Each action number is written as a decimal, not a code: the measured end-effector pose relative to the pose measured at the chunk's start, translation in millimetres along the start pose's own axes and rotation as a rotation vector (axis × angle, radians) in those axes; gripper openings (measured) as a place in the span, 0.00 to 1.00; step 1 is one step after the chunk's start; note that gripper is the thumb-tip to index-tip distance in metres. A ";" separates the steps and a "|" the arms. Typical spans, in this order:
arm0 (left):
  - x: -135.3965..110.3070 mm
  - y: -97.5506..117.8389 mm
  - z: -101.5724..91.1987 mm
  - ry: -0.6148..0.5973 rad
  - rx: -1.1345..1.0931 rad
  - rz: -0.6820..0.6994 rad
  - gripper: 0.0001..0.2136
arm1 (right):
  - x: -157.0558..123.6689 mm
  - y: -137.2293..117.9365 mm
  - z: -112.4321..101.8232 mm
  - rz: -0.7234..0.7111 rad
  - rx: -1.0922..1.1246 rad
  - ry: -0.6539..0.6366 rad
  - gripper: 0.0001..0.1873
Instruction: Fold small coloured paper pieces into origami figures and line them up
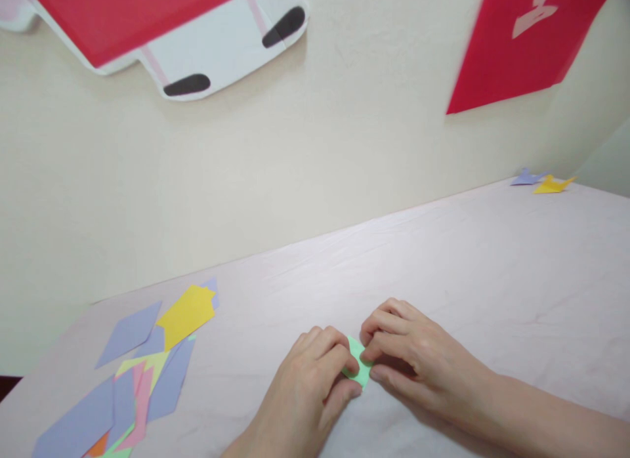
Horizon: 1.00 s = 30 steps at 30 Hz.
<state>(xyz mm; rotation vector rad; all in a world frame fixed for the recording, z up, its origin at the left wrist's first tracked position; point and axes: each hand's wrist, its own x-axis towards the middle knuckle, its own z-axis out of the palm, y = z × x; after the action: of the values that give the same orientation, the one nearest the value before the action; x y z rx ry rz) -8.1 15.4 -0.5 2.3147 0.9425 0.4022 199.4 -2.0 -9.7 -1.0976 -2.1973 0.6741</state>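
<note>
A small green piece of folded paper [363,373] lies on the pale cloth-covered table [467,248], near the front middle. My left hand [315,373] is closed on its left side, with curled fingers on top and the thumb at the near edge. From the right, my right hand [418,353] has its fingertips and thumb pinched at the paper's right edge. Both hands cover much of the paper, so its full shape is hidden.
Loose paper sheets in blue, pink, green and orange, with a yellow sheet [189,313] among them, lie spread at the left. A blue folded paper figure [526,178] and a yellow one [554,185] stand at the far right by the wall [295,169], which carries red decorations.
</note>
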 end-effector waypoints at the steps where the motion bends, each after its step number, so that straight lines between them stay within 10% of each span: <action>1: -0.3 0.3 0.1 0.004 -0.004 0.006 0.10 | 0.0 0.2 0.1 -0.004 -0.003 -0.002 0.08; 30: 4.9 1.3 18.4 0.161 0.068 -0.040 0.11 | 8.3 -8.4 7.8 0.222 -0.062 -0.020 0.08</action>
<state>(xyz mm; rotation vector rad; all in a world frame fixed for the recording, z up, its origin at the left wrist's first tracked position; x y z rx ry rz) 4.8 10.5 -13.7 2.3480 1.0934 0.5537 185.6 -1.0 -7.4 -1.3869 -2.1445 0.7181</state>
